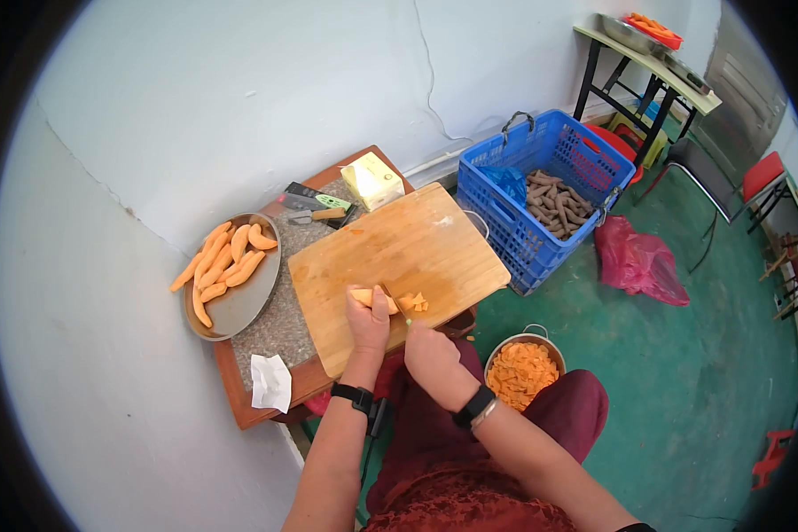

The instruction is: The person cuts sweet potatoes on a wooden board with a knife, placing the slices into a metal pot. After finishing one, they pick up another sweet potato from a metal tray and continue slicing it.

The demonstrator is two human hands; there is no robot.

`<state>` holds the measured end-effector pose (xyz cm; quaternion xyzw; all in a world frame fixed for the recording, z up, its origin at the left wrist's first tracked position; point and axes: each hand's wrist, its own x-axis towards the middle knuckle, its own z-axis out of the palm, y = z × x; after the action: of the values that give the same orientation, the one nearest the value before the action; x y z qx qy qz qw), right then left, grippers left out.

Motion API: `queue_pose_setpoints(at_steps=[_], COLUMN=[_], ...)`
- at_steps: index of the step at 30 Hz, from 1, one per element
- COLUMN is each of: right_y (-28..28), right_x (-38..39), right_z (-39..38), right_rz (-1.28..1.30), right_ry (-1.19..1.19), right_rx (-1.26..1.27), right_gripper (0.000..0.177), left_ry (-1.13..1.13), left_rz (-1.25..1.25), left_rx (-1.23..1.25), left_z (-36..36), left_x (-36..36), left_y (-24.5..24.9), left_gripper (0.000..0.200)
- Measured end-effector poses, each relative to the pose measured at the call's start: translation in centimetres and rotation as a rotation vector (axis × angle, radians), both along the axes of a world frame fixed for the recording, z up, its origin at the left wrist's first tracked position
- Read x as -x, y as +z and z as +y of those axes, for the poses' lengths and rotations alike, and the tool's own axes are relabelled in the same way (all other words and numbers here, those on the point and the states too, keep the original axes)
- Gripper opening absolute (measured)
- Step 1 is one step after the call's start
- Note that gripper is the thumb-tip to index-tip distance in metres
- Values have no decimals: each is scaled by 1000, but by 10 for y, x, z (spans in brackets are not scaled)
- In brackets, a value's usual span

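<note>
A wooden cutting board (399,235) lies tilted across a small table, reaching over its right edge. My left hand (369,324) is closed around a peeled orange sweet potato (361,296) near the board's front edge. In my right hand (436,360) is a knife, its blade (402,309) right at the cut end of the sweet potato. Small cut pieces (414,302) lie on the board just right of the blade. Below to the right, a metal pot (559,353) on the floor is filled with cut orange pieces (521,372).
Left of the board, a metal tray (255,312) bears several peeled sweet potatoes (230,264). A peeler (319,215), tissue pack (372,181) and crumpled tissue (270,383) share the table. Behind right stands a blue crate (541,257) of unpeeled sweet potatoes (556,204), beside a pink bag (638,262).
</note>
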<state>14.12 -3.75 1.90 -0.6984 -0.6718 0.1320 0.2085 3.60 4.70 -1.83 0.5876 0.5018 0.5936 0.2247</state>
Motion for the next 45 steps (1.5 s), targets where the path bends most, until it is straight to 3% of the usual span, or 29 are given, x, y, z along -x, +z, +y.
queue_pose_setpoints(at_steps=[5, 8, 17, 29, 45], right_y=[-1, -11, 19, 15, -5], right_x=[2, -4, 0, 7, 7], right_z=[9, 5, -30, -25, 2], right_rz=[37, 96, 249, 89, 94], right_ry=[-15, -13, -26, -49, -14], right_rx=[149, 41, 74, 129, 125], right_gripper=[14, 20, 23, 14, 11], left_ry=[2, 11, 31, 31, 34], left_rz=[-4, 8, 12, 9, 3], left_rx=[29, 31, 39, 34, 9], left_z=[2, 3, 3, 2, 3], left_x=[3, 3, 1, 1, 0], left_y=[-8, -4, -7, 0, -8], left_gripper=[27, 27, 27, 27, 27])
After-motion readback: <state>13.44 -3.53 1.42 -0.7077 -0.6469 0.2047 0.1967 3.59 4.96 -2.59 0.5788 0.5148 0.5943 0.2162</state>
